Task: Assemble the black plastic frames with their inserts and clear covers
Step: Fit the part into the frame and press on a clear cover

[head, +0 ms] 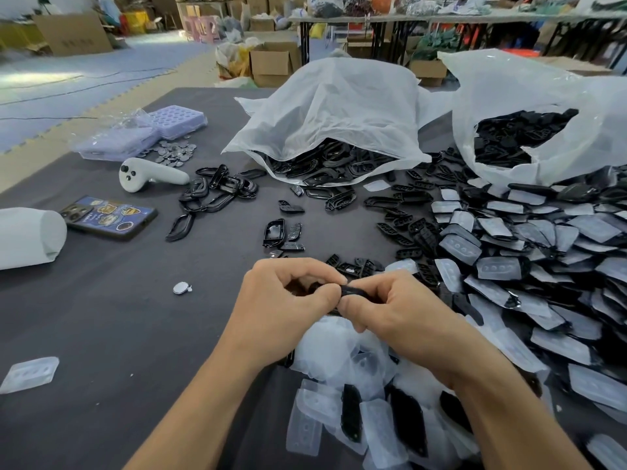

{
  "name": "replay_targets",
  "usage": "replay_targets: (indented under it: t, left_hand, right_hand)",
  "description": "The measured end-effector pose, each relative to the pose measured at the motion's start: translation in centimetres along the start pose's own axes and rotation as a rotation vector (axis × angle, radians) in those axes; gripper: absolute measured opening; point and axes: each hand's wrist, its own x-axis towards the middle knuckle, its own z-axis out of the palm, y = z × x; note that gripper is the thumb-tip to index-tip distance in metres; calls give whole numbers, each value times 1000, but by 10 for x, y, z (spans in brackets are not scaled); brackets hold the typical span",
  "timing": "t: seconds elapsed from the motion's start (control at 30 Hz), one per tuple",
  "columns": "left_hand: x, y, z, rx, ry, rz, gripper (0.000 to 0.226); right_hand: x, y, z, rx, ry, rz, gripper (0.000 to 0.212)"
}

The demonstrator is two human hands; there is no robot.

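My left hand [285, 300] and my right hand [390, 310] meet over the table's near middle, both pinching one small black plastic frame [353, 290] between thumbs and fingers; most of the frame is hidden by my fingers. Below my hands lies a heap of clear covers [342, 354] with black pieces among them. A large pile of covered black frames [529, 266] spreads on the right. Loose black frames [217, 193] and small black inserts [400, 228] are scattered across the middle of the dark table [118, 317].
Two white plastic bags [332, 110] [529, 106] of black parts stand at the back. At the left lie a white controller [149, 174], a phone [108, 217], a white roll [27, 235], coin cells [173, 152] and purple trays [176, 122]. A lone clear cover [30, 373] lies near left.
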Motion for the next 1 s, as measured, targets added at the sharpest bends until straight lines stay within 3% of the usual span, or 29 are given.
replay_targets:
  t: [0.13,0.3,0.53,0.77,1.0]
  left_hand:
    - [3,0,0,-130,-61,-35,20]
    - [4,1,-3,-221,-108,-93,25]
    - [5,-1,-3,-130,-130,-120,13]
    - [3,-6,8,-120,67,-112,7]
    - [3,-7,9,-163,134,-167,23]
  right_hand:
    - [0,-3,-2,59,-23,-20,9]
    - [2,-4,5,-11,31,-3,32]
    - [6,3,7,-32,176,-13,23]
    - [10,3,12,513,278,26,19]
    - [10,0,20,563,340,58,25]
